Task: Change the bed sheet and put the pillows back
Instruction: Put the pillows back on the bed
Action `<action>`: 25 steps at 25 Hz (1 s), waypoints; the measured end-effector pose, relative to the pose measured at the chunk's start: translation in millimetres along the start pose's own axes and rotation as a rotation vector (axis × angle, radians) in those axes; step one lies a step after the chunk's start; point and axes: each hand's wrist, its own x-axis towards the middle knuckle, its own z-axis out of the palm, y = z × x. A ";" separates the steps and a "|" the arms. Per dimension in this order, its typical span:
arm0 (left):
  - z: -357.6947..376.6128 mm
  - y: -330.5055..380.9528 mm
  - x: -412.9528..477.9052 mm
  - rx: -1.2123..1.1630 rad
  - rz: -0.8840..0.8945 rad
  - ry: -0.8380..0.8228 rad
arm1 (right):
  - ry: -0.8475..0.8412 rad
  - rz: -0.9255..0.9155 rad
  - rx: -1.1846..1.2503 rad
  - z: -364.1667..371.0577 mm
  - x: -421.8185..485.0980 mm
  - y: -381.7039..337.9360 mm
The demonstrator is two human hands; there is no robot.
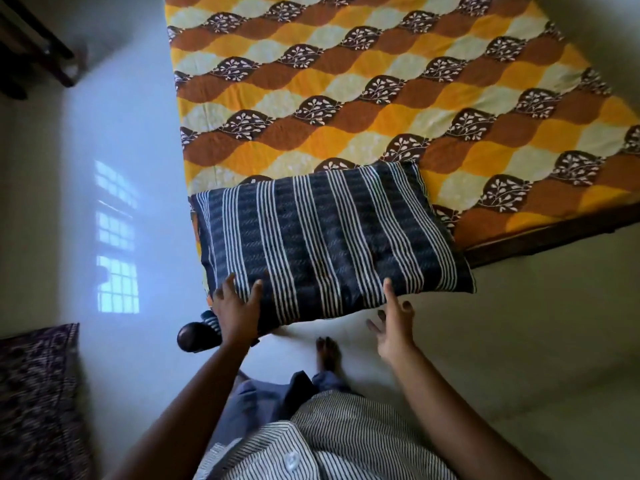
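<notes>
Bed sheet (381, 81): yellow-and-brown print, spread flat over the mattress.
Pillow (329, 244): navy striped, on the bed's near corner, its near edge hanging past the mattress.
Long axis: runs left to right across the person; the pillow lies straight ahead of both hands.
Left hand (237, 310): on the near-left corner, the closer contact; any curl underneath is hidden.
Right hand (394, 327): fingers spread, holding nothing, one fingertip at the near edge.

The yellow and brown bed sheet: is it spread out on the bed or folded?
Spread. The bed sheet lies flat from edge to edge, its pattern unbroken; a striped pillow covers its near corner.
</notes>
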 end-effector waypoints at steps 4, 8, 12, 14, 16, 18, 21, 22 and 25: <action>4.2 -38.4 68.9 -0.203 -0.384 -0.145 | -0.057 0.155 0.002 38.0 36.0 -24.2; 5.7 -37.3 78.4 -0.338 -0.542 -0.161 | 0.002 -0.013 -0.023 34.8 56.3 -35.5; 4.5 -45.6 51.1 -0.389 -0.473 -0.127 | -0.010 -0.009 -0.153 5.3 60.4 -12.2; 1.4 -47.9 51.2 -0.427 -0.470 -0.145 | -0.014 -0.014 -0.383 -5.5 52.6 -4.0; 1.6 -48.1 57.3 -0.391 -0.464 -0.141 | -0.037 -0.100 -0.565 -16.7 41.1 -2.8; 3.5 -47.5 59.9 -0.355 -0.468 -0.122 | -0.042 -0.211 -0.673 -30.9 21.9 -2.9; 6.8 -47.6 67.2 -0.424 -0.499 -0.128 | -0.004 -0.551 -0.729 -37.4 -17.3 -3.2; 6.9 -45.0 71.5 -0.440 -0.489 -0.138 | -0.057 -0.702 -0.767 -31.1 -27.0 -5.7; 11.3 -39.5 95.3 -0.472 -0.501 -0.129 | -0.350 -1.069 -0.971 19.7 -22.8 -27.0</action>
